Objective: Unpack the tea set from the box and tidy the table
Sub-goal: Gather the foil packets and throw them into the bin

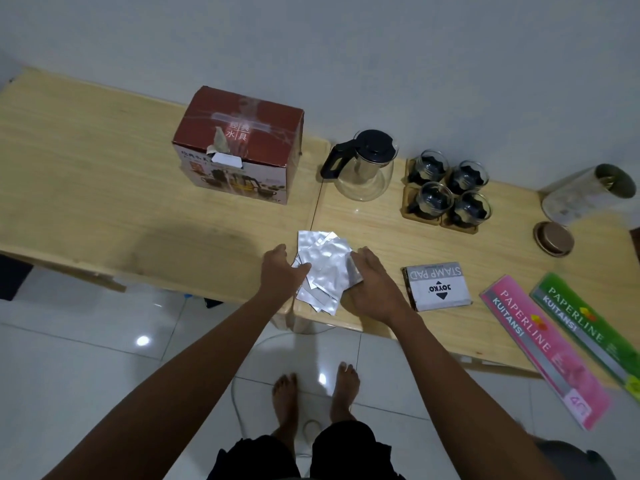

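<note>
**Now the silver packets get tidied**

Right now the long wooden table (pixel 104 161) holds everything. The red box (pixel 239 143) sits shut near the back, on the left. Just to its right stands the glass teapot (pixel 362 168) with its black lid. Next to that, four small glass cups (pixel 446 188) sit on wooden coasters. So the tea set looks unpacked already, and the job seems to be at the tidy-up part.

Near the front edge lies a messy pile of silver packets (pixel 322 268). The left hand (pixel 282 268) and the right hand (pixel 372 282) press in on it from each side, fingers mostly straight, not curled around anything.

Next, I think the hands need to push the packets into one neat stack, gently, so none slide off the edge.
</note>
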